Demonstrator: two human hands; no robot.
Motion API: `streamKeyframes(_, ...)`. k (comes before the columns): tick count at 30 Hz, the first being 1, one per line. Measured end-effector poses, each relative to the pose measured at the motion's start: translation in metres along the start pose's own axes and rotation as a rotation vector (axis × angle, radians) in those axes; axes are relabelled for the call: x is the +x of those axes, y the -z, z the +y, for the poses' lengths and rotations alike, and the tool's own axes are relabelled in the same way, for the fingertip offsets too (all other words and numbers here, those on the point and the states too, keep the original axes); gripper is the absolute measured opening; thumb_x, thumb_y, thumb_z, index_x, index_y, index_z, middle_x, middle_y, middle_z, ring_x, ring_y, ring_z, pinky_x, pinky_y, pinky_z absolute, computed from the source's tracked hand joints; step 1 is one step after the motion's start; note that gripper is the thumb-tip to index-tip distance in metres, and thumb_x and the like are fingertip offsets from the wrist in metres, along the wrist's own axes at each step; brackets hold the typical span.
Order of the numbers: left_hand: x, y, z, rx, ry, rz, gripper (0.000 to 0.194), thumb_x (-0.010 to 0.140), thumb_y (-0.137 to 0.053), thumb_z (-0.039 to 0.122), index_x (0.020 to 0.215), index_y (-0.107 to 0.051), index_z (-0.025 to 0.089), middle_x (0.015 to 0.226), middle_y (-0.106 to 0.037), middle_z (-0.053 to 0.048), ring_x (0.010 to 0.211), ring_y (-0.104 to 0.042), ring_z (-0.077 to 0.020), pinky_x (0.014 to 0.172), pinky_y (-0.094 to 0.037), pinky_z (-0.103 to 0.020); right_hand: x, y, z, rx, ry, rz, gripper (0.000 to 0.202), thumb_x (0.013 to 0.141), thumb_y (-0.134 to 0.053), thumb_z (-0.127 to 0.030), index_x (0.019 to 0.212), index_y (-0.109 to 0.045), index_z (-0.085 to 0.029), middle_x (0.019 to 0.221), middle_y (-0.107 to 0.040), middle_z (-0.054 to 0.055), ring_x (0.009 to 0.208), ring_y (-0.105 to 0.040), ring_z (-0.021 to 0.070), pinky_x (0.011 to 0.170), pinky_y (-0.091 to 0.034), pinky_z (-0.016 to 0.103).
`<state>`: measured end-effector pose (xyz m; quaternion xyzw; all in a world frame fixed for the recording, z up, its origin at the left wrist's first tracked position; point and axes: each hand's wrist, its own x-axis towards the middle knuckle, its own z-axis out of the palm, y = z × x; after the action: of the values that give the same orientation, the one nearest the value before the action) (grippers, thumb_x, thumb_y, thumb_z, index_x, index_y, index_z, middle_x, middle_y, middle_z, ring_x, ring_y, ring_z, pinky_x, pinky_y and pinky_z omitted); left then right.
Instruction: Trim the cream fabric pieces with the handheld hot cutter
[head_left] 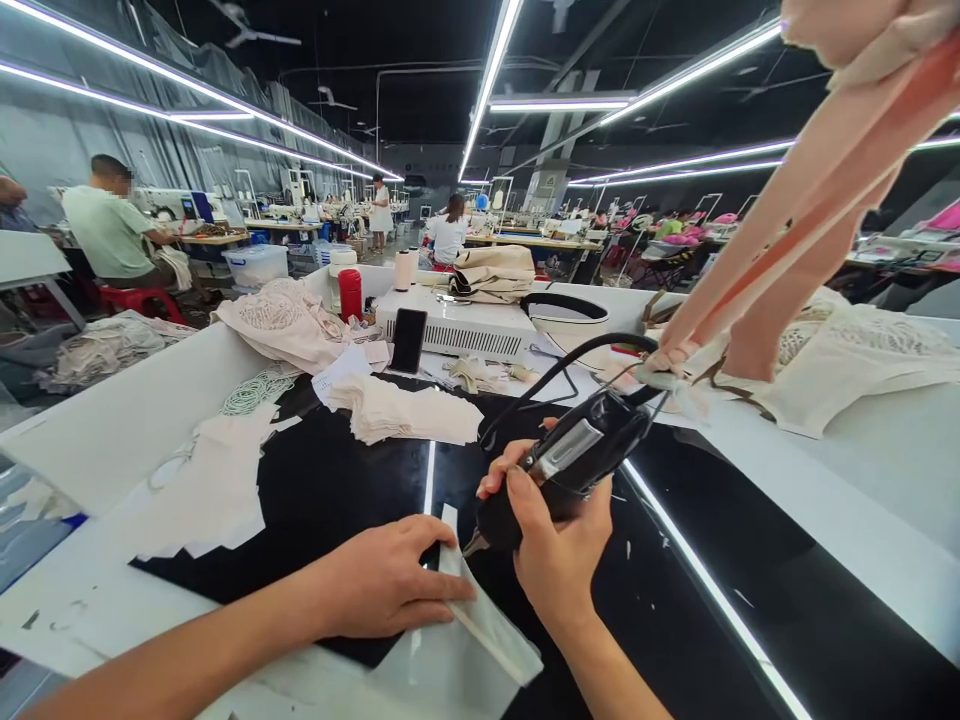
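Note:
In my right hand (559,540) is a black corded handheld tool (574,455) with a metal panel; my fingers wrap round its body. Its thin metal tip (474,543) points down and left, close to a pale folded strip (487,635) of thin material. My left hand (401,580) lies over this strip with fingers stretched out, thumb and fingertips pressing it against the table. Whitish, translucent material (442,680) spreads below the strip. Beyond my hands lies a stack of cream fabric pieces (416,412).
Cream fabric (214,480) lies at the left. Behind the black table surface (322,500) stand a phone (409,340), a white vented box (457,325) and a red container (349,293). Pink fabric (817,200) hangs at the right, by the tool's cord (555,365). Other people sit farther off.

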<state>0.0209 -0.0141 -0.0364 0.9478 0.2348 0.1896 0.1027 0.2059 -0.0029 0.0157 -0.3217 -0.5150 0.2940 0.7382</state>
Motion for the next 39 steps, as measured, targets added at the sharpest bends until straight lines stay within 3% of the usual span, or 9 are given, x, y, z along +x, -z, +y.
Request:
streamKeyframes(13, -0.001, 0.002, -0.002, 0.025, 0.008, -0.024, 0.036, 0.106, -0.056, 0.036, 0.138, -0.067, 0.025, 0.137, -0.058, -0.016, 0.123, -0.062, -0.0294, 0.105, -0.055, -0.041, 0.006, 0.007, -0.010, -0.039, 0.003, 0.003, 0.033, 0.085, -0.079, -0.030, 0.107, -0.054, -0.028, 0.083, -0.066, -0.006, 0.058, -0.064, 0.0122, 0.056, -0.057, 0.028)
streamKeyframes(18, -0.005, 0.006, -0.005, 0.003, 0.009, -0.001, 0.035, 0.107, -0.054, 0.028, 0.140, -0.063, 0.022, 0.135, -0.061, -0.015, 0.124, -0.063, -0.0274, 0.105, -0.056, -0.040, 0.011, 0.018, -0.020, -0.185, -0.006, -0.004, 0.043, 0.082, -0.083, -0.038, 0.109, -0.050, -0.029, 0.083, -0.064, -0.006, 0.061, -0.062, 0.0141, 0.062, -0.058, 0.033)
streamKeyframes(22, -0.001, 0.014, -0.008, 0.010, 0.039, 0.044, 0.029, 0.109, -0.046, 0.023, 0.128, -0.067, 0.017, 0.128, -0.066, -0.013, 0.121, -0.065, -0.0238, 0.103, -0.057, -0.037, 0.014, 0.032, -0.029, -0.266, -0.028, -0.045, 0.048, 0.079, -0.084, -0.048, 0.108, -0.051, -0.029, 0.095, -0.064, -0.002, 0.076, -0.063, 0.0173, 0.074, -0.059, 0.038)
streamKeyframes(26, 0.013, 0.019, 0.000, 0.050, 0.065, -0.009, 0.024, 0.108, -0.048, 0.021, 0.117, -0.070, 0.017, 0.115, -0.071, -0.008, 0.110, -0.068, -0.0218, 0.099, -0.058, -0.036, 0.015, 0.044, -0.040, -0.367, -0.084, -0.117, 0.054, 0.077, -0.082, -0.057, 0.113, -0.053, -0.028, 0.105, -0.065, 0.002, 0.088, -0.063, 0.0205, 0.079, -0.058, 0.040)
streamKeyframes(29, 0.026, 0.012, 0.010, 0.050, 0.051, -0.077, 0.021, 0.107, -0.051, 0.020, 0.113, -0.070, 0.018, 0.111, -0.071, -0.007, 0.107, -0.067, -0.0217, 0.097, -0.058, -0.035, 0.013, 0.055, -0.047, -0.428, -0.118, -0.152, 0.067, 0.076, -0.082, -0.062, 0.127, -0.053, -0.028, 0.115, -0.066, 0.005, 0.098, -0.065, 0.0237, 0.087, -0.058, 0.042)
streamKeyframes(32, 0.038, -0.002, 0.021, 0.026, 0.030, -0.114, 0.018, 0.106, -0.055, 0.023, 0.115, -0.070, 0.018, 0.112, -0.070, -0.006, 0.107, -0.067, -0.0213, 0.097, -0.057, -0.034, 0.005, 0.070, -0.050, -0.475, -0.045, -0.102, 0.079, 0.076, -0.083, -0.058, 0.142, -0.048, -0.031, 0.129, -0.063, 0.007, 0.114, -0.063, 0.0253, 0.098, -0.056, 0.045)
streamKeyframes(35, 0.047, -0.014, 0.029, 0.047, 0.010, -0.119, 0.015, 0.105, -0.060, 0.026, 0.111, -0.070, 0.018, 0.110, -0.069, -0.005, 0.105, -0.066, -0.0216, 0.092, -0.057, -0.034, -0.006, 0.087, -0.051, -0.514, 0.077, 0.028, 0.063, 0.083, -0.080, -0.048, 0.138, -0.054, -0.033, 0.122, -0.065, 0.004, 0.107, -0.065, 0.0209, 0.093, -0.059, 0.040)
streamKeyframes(39, 0.053, -0.027, 0.032, 0.181, -0.060, -0.096, 0.018, 0.106, -0.053, 0.016, 0.092, -0.066, 0.016, 0.099, -0.067, -0.005, 0.096, -0.066, -0.0208, 0.086, -0.056, -0.032, -0.020, 0.108, -0.053, -0.545, 0.157, 0.164, 0.035, 0.091, -0.074, -0.037, 0.124, -0.065, -0.031, 0.103, -0.069, 0.002, 0.088, -0.069, 0.0170, 0.085, -0.062, 0.035)
